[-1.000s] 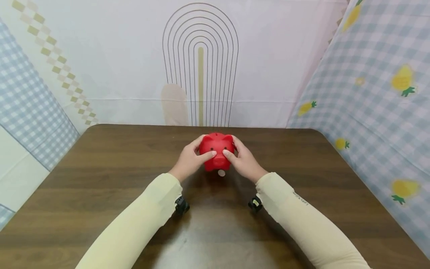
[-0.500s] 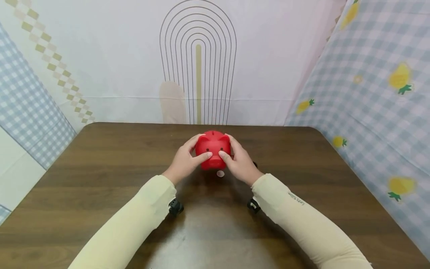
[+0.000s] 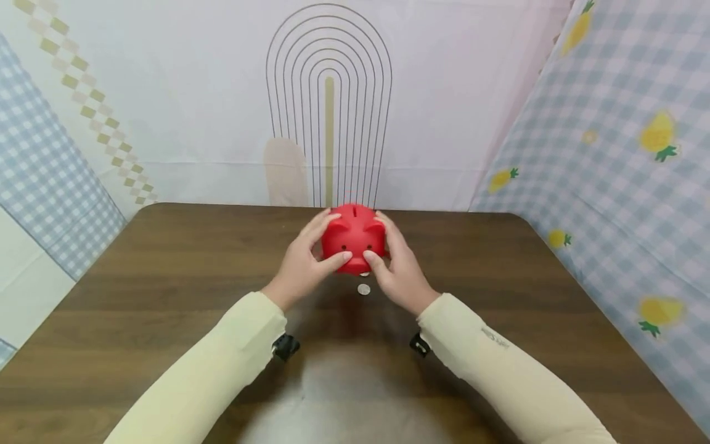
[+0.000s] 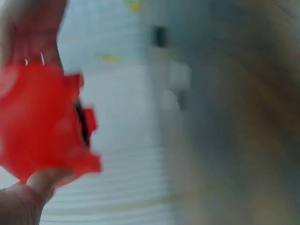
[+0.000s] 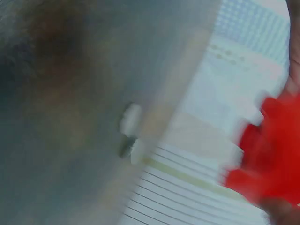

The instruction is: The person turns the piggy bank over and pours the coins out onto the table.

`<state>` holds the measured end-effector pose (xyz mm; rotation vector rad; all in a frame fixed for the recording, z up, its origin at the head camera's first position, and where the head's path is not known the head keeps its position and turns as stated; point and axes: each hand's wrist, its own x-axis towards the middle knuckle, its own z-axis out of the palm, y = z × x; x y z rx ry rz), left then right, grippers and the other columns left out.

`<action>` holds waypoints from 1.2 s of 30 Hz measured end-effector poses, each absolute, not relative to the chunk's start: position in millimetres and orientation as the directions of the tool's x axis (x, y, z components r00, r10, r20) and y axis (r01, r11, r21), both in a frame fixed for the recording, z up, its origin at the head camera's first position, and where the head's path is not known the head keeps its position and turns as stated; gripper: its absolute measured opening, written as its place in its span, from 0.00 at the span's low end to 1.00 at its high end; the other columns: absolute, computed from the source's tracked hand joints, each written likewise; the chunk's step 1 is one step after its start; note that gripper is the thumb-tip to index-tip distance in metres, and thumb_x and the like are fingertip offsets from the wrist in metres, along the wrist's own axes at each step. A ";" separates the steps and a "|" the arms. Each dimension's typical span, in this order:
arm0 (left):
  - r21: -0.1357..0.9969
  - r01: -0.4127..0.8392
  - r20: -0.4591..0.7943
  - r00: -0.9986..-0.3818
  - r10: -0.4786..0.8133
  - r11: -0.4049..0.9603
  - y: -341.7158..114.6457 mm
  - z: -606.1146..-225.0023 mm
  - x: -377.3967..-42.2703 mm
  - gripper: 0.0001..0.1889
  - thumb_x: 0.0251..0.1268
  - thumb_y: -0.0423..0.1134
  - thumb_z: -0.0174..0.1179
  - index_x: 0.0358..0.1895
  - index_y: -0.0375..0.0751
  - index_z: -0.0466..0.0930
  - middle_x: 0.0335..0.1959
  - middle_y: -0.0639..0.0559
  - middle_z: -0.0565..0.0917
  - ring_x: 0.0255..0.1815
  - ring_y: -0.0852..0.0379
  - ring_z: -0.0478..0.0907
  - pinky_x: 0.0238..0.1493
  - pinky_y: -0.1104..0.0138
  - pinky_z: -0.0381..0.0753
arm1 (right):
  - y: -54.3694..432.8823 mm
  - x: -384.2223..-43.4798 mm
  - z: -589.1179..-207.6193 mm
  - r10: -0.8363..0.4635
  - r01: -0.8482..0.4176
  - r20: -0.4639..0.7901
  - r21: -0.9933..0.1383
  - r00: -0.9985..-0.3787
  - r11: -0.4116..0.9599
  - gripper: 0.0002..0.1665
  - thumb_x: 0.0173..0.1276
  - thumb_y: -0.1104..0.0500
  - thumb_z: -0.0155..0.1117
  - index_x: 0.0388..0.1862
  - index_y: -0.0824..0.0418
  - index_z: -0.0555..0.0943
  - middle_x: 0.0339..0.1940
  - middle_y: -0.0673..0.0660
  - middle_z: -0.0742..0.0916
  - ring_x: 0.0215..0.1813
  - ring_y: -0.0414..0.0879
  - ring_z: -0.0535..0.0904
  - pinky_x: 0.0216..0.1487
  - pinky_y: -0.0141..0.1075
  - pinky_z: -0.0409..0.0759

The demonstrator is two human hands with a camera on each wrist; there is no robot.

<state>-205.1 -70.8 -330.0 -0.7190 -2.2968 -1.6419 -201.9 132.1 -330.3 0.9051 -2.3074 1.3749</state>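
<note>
Piggy bank, head view: The red piggy bank (image 3: 353,235) is between your two hands above the brown wooden table (image 3: 138,290), its snout towards you and the dark slot in its back showing.
Left hand, head view: Your left hand (image 3: 296,265) grips its left side, fingers curved round the flank, thumb on the face beside the snout.
Right hand, head view: Your right hand (image 3: 403,268) mirrors that on the other side, its thumb just below the eye.
Coins, head view: A silver coin (image 3: 363,289) lies on the table just on your side of the piggy bank; a second coin (image 3: 364,274) shows partly behind its lower edge.
Feet, left wrist view: You see the piggy bank's feet clear of the tabletop, with a dark patch between them; your fingers and thumb hold it from opposite sides.
Blurred coins, right wrist view: The two coins are pale, smeared shapes near each other on the table, well apart from the piggy bank at your right hand.
</note>
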 end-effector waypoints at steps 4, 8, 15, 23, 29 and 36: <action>0.896 0.332 0.263 -0.932 0.250 0.295 -72.7 -343.5 -216.6 0.36 0.60 0.40 0.65 0.72 0.42 0.63 0.72 0.44 0.63 0.70 0.44 0.62 0.58 0.52 0.77 | 129.7 -211.2 -338.9 -0.341 -0.434 0.311 -0.816 -0.887 0.383 0.39 0.70 0.61 0.60 0.75 0.64 0.54 0.68 0.62 0.71 0.61 0.59 0.75 0.55 0.49 0.79; 0.938 0.194 0.127 -0.964 0.234 0.289 -70.9 -347.0 -222.6 0.36 0.60 0.43 0.65 0.72 0.47 0.62 0.68 0.47 0.69 0.65 0.46 0.67 0.56 0.53 0.78 | 130.4 -219.9 -340.6 -0.318 -0.305 0.175 -0.853 -0.932 0.423 0.37 0.71 0.58 0.59 0.74 0.63 0.56 0.67 0.62 0.72 0.66 0.58 0.70 0.62 0.51 0.74; 0.883 0.424 0.379 -0.897 0.225 0.201 -66.3 -326.5 -213.4 0.34 0.59 0.38 0.67 0.70 0.44 0.66 0.72 0.49 0.63 0.68 0.47 0.65 0.56 0.53 0.78 | 130.4 -208.8 -321.8 -0.303 -0.583 0.500 -0.729 -0.811 0.359 0.37 0.67 0.65 0.62 0.72 0.66 0.60 0.70 0.62 0.68 0.65 0.57 0.69 0.59 0.50 0.77; 0.907 0.290 0.222 -0.945 0.239 0.305 -70.0 -336.7 -219.6 0.36 0.60 0.42 0.66 0.72 0.46 0.63 0.70 0.49 0.66 0.68 0.48 0.65 0.56 0.54 0.79 | 128.3 -213.2 -333.5 -0.296 -0.403 0.295 -0.809 -0.908 0.428 0.38 0.70 0.61 0.60 0.74 0.64 0.56 0.66 0.61 0.72 0.60 0.56 0.74 0.54 0.48 0.80; 0.939 0.169 0.101 -0.968 0.231 0.301 -68.1 -340.5 -224.4 0.35 0.60 0.44 0.66 0.72 0.50 0.63 0.64 0.50 0.72 0.62 0.48 0.70 0.54 0.55 0.80 | 129.0 -220.1 -333.7 -0.274 -0.282 0.166 -0.840 -0.947 0.464 0.35 0.71 0.59 0.59 0.73 0.63 0.59 0.66 0.62 0.73 0.66 0.57 0.70 0.63 0.51 0.73; 0.845 0.470 0.421 -0.879 0.226 0.254 -67.4 -325.2 -211.8 0.34 0.57 0.38 0.68 0.69 0.45 0.68 0.74 0.51 0.60 0.70 0.48 0.62 0.54 0.53 0.79 | 131.5 -209.9 -326.2 -0.318 -0.645 0.561 -0.683 -0.764 0.343 0.39 0.64 0.68 0.64 0.72 0.65 0.59 0.71 0.60 0.67 0.64 0.53 0.70 0.57 0.48 0.79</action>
